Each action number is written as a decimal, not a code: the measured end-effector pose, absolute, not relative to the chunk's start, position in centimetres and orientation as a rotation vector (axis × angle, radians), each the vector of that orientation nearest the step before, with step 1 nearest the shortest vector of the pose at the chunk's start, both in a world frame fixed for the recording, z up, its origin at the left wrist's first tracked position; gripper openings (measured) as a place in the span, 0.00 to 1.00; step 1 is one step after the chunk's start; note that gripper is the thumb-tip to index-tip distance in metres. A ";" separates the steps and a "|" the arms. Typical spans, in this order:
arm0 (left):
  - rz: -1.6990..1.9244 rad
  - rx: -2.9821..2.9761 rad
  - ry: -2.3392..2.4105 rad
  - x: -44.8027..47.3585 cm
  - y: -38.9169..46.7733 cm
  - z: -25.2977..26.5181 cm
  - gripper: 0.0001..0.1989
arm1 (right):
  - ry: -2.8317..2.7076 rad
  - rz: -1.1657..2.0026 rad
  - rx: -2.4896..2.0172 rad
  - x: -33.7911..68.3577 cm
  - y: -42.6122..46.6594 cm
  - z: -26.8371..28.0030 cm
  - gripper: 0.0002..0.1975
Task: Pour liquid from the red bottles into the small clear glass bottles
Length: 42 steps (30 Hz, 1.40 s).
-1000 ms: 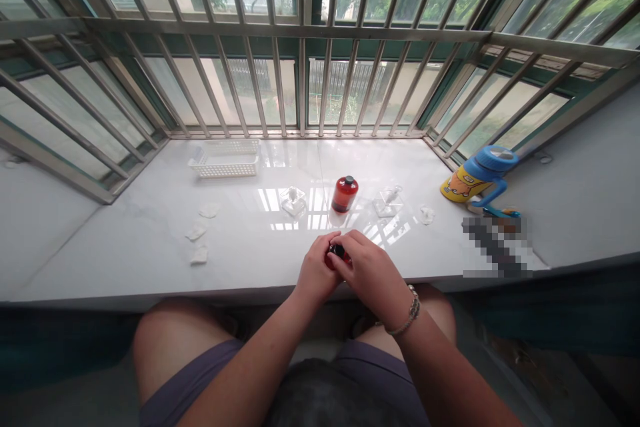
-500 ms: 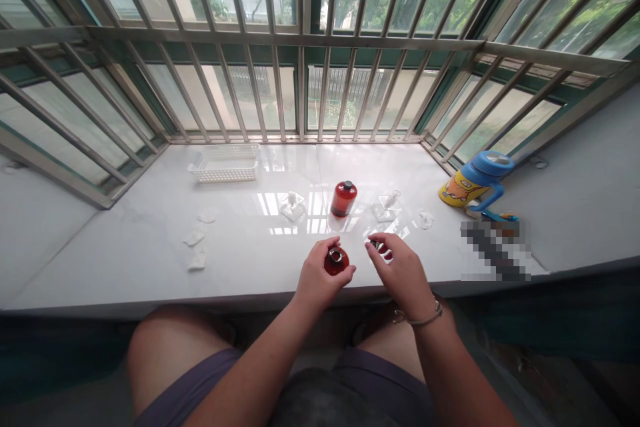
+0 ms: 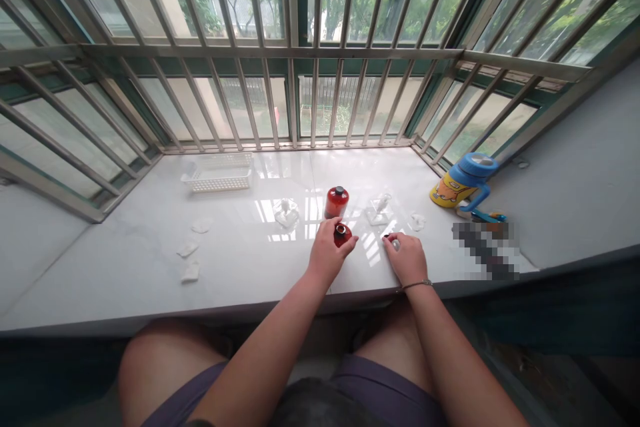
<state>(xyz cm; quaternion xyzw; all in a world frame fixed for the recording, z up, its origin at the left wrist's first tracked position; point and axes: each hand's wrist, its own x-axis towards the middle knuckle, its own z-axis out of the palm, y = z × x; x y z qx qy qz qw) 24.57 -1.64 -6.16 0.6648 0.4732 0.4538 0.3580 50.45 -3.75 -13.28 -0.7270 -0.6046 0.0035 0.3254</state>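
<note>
Big barred window (image 3: 300, 47) fills the back, trees outside, with a glossy white marble sill (image 3: 250, 260) running the whole width below it. On the sill: a white plastic basket (image 3: 219, 173) far left, a blue and yellow kids' cup (image 3: 463, 181) off right, a capped red bottle (image 3: 336, 202) in the middle. Left hand (image 3: 327, 250) is wrapped round an open red bottle (image 3: 342, 235) standing just in front of it. Right hand (image 3: 407, 257) pinches a small dark cap (image 3: 393, 240) against the sill, near that bottle.
</note>
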 end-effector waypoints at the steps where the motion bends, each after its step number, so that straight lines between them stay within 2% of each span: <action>1: 1.180 1.734 1.227 24.9 -1.2 -6.2 0.23 | -1.604 -0.011 -1.895 50.6 -3.6 -13.6 0.14; 4: 1.202 1.807 1.269 25.3 -0.3 -6.8 0.29 | -1.627 -0.078 -1.864 50.8 -3.8 -14.1 0.17; 8: 1.196 1.930 1.334 24.7 0.1 -7.6 0.49 | -1.602 -0.170 -1.813 50.4 -5.1 -13.6 0.21; 10: 1.254 2.008 1.349 23.8 0.0 -7.7 0.53 | -1.595 -0.209 -1.749 50.1 -6.1 -12.9 0.19; 13: 1.446 2.100 1.393 21.5 0.0 -7.3 0.46 | -1.602 -0.194 -1.667 49.6 -8.3 -12.0 0.13; 15: 1.560 2.107 1.484 19.7 0.5 -7.0 0.39 | -1.606 -0.135 -1.647 49.2 -10.0 -11.8 0.11; 17: 1.595 2.047 1.631 17.8 1.4 -6.8 0.37 | -1.609 -0.062 -1.640 48.8 -11.9 -11.8 0.11; 21: 1.361 1.779 1.902 14.5 4.5 -7.2 0.45 | -1.619 0.061 -1.641 48.0 -14.9 -12.2 0.11; 24: 1.118 1.641 1.926 12.8 6.7 -7.8 0.52 | -1.624 0.116 -1.637 47.3 -16.3 -12.3 0.11; 26: 1.026 1.623 1.878 12.1 7.7 -8.1 0.49 | -1.642 0.154 -1.615 46.9 -16.7 -12.2 0.10; 29: 1.001 1.630 1.818 11.6 7.9 -8.3 0.39 | -1.677 0.202 -1.570 46.3 -16.8 -11.8 0.09; 35: 1.049 1.639 1.716 11.1 4.1 -8.8 0.32 | -1.745 0.295 -1.463 44.3 -16.6 -10.3 0.07; 42: 1.020 1.737 1.453 10.9 -5.3 -8.0 0.25 | -1.748 0.468 -1.306 39.4 -17.2 -7.7 0.07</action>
